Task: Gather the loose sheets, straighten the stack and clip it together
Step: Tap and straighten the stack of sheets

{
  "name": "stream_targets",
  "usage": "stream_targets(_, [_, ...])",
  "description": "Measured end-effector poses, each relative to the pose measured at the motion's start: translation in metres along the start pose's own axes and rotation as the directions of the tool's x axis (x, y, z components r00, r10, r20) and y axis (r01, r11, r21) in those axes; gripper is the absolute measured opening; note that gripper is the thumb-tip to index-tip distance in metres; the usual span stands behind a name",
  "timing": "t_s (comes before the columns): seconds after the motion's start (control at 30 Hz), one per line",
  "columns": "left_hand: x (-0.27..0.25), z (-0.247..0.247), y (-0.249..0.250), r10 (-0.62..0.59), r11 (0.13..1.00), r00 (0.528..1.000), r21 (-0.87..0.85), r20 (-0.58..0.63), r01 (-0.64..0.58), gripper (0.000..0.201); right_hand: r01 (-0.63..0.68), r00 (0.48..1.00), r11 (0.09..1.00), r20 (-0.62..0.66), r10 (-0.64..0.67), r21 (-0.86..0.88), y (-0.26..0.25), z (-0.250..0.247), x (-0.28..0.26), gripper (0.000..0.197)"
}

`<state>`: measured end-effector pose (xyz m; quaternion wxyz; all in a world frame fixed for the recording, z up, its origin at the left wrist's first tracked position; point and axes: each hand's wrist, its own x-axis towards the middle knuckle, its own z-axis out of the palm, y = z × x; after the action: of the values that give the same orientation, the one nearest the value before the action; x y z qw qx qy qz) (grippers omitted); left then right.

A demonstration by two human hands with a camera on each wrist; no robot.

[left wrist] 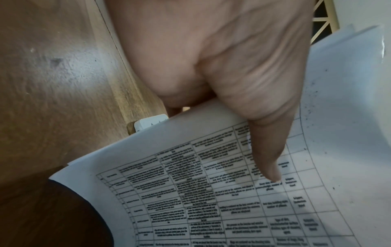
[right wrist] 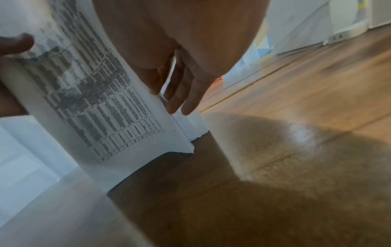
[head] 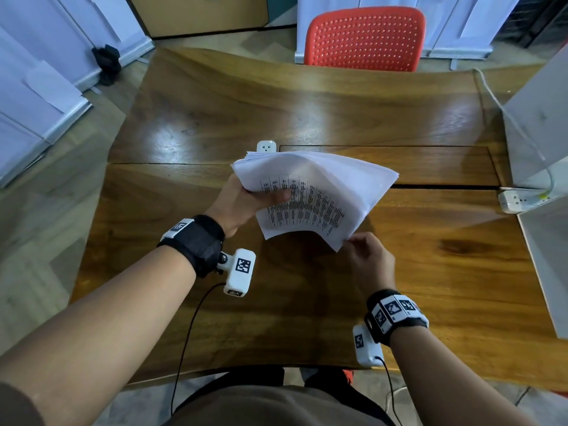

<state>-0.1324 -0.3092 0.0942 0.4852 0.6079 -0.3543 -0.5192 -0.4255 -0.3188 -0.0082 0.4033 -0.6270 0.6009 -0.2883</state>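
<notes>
A stack of white sheets [head: 319,192], with a printed table on its top page, hangs bowed above the wooden table [head: 196,118]. My left hand [head: 261,195] grips its left edge, thumb on top and fingers underneath. The left wrist view shows that thumb [left wrist: 266,150] pressed on the printed sheet [left wrist: 211,200]. My right hand [head: 359,244] pinches the stack's near corner. In the right wrist view the fingers [right wrist: 180,100] sit behind the curled sheets [right wrist: 95,100], whose edges are uneven. No clip is in view.
A white socket block [head: 266,146] sits on the table just behind the stack. A power strip [head: 519,201] with a cable and white panels [head: 541,133] stand at the right edge. A red chair [head: 365,38] is at the far side.
</notes>
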Motion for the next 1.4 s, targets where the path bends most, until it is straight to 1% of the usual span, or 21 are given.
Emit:
stream_targets(0.1, [-0.001, 0.0, 0.0, -0.011, 0.999, 1.0, 0.032, 0.006, 0.011, 0.058, -0.056, 0.998, 0.998, -0.023, 0.056, -0.005, -0.007, 0.001, 0.004, 0.008])
stream_targets(0.27, [-0.002, -0.001, 0.002, 0.003, 1.0, 1.0, 0.009, -0.005, -0.003, 0.051, 0.018, 0.989, 0.996, 0.147, -0.005, -0.088, -0.014, 0.005, 0.001, 0.015])
stream_targets(0.33, [-0.001, -0.002, 0.002, 0.001, 1.0, 1.0, 0.012, -0.018, -0.001, 0.044, -0.072, 0.993, 0.996, 0.091, 0.077, -0.057, -0.016, -0.001, 0.002, 0.042])
stream_targets(0.4, [-0.002, -0.001, 0.002, -0.006, 1.0, 1.0, 0.027, -0.016, 0.006, 0.041, -0.166, 0.986, 0.985, 0.005, 0.166, -0.039, -0.023, -0.013, 0.009, 0.082])
stream_targets(0.47, [-0.003, -0.001, 0.002, 0.001, 0.999, 1.0, 0.039, -0.006, -0.001, 0.043, -0.135, 0.991, 0.991, 0.018, 0.135, 0.002, -0.034, -0.026, 0.024, 0.113])
stream_targets(0.5, [-0.003, -0.001, 0.002, 0.007, 0.999, 1.0, 0.039, 0.003, -0.007, 0.043, -0.087, 0.995, 0.995, 0.059, 0.085, 0.047, -0.04, -0.032, 0.033, 0.117])
stream_targets(0.57, [-0.006, -0.001, 0.003, 0.02, 0.999, 0.999, 0.041, 0.025, -0.021, 0.042, -0.01, 0.99, 0.989, 0.141, -0.011, 0.147, -0.053, -0.038, 0.05, 0.096])
stream_targets(0.67, [-0.009, 0.001, 0.001, 0.03, 0.998, 0.999, 0.056, 0.04, -0.033, 0.045, 0.076, 0.977, 0.975, 0.182, -0.115, 0.211, -0.068, -0.038, 0.059, 0.035])
stream_targets(0.73, [-0.01, 0.004, 0.0, 0.035, 0.998, 0.999, 0.058, 0.001, -0.035, 0.049, 0.105, 0.966, 0.962, 0.205, -0.159, 0.253, -0.073, -0.033, 0.055, 0.018])
stream_targets(0.8, [-0.012, 0.009, 0.001, 0.059, 0.997, 0.995, 0.054, -0.081, -0.055, 0.049, 0.132, 0.966, 0.964, 0.186, -0.178, 0.232, -0.077, -0.026, 0.046, 0.018])
stream_targets(0.87, [-0.015, 0.015, 0.005, 0.12, 0.992, 0.978, 0.046, -0.168, -0.114, 0.049, 0.219, 0.968, 0.959, 0.08, -0.236, 0.182, -0.081, -0.02, 0.036, 0.032])
stream_targets(0.97, [-0.019, 0.022, 0.007, 0.172, 0.985, 0.965, 0.037, -0.198, -0.168, 0.05, 0.282, 0.959, 0.947, -0.033, -0.28, 0.152, -0.084, -0.014, 0.027, 0.036])
stream_targets(1.0, [-0.02, 0.022, 0.003, 0.159, 0.987, 0.972, 0.041, -0.174, -0.154, 0.051, 0.256, 0.966, 0.958, -0.01, -0.257, 0.129, -0.084, -0.013, 0.026, 0.032])
stream_targets(1.07, [-0.021, 0.019, -0.007, 0.112, 0.99, 0.988, 0.091, -0.104, -0.103, 0.055, 0.112, 0.982, 0.993, 0.152, -0.116, 0.033, -0.081, -0.011, 0.026, 0.019])
stream_targets(1.13, [-0.022, 0.016, -0.011, 0.082, 0.983, 0.992, 0.174, -0.1, -0.063, 0.052, 0.016, 0.968, 0.998, 0.249, -0.003, -0.052, -0.074, -0.013, 0.029, 0.031])
stream_targets(1.17, [-0.022, 0.015, -0.01, 0.067, 0.975, 0.99, 0.218, -0.12, -0.04, 0.045, 0.004, 0.971, 0.999, 0.24, 0.008, -0.047, -0.077, -0.019, 0.03, 0.039])
stream_targets(1.2, [-0.022, 0.013, -0.006, 0.056, 0.96, 0.989, 0.278, -0.135, -0.016, 0.034, 0.022, 0.98, 1.0, 0.197, -0.021, -0.006, -0.084, -0.029, 0.028, 0.048])
stream_targets(1.27, [-0.025, 0.009, 0.007, 0.062, 0.898, 0.99, 0.441, -0.128, 0.001, 0.017, 0.18, 0.983, 0.982, 0.022, -0.182, 0.054, -0.105, -0.061, 0.025, 0.077])
stream_targets(1.3, [-0.028, 0.008, 0.016, 0.09, 0.851, 0.99, 0.524, -0.108, -0.02, 0.021, 0.299, 0.952, 0.954, -0.071, -0.297, 0.018, -0.117, -0.078, 0.025, 0.09])
stream_targets(1.33, [-0.03, 0.007, 0.025, 0.144, 0.792, 0.987, 0.605, -0.065, -0.075, 0.027, 0.418, 0.901, 0.906, -0.096, -0.423, -0.066, -0.133, -0.092, 0.022, 0.099])
stream_targets(1.4, [-0.034, 0.009, 0.046, 0.25, 0.575, 0.961, 0.781, 0.116, -0.243, 0.028, 0.624, 0.779, 0.748, 0.106, -0.618, -0.226, -0.166, -0.108, 0.021, 0.1])
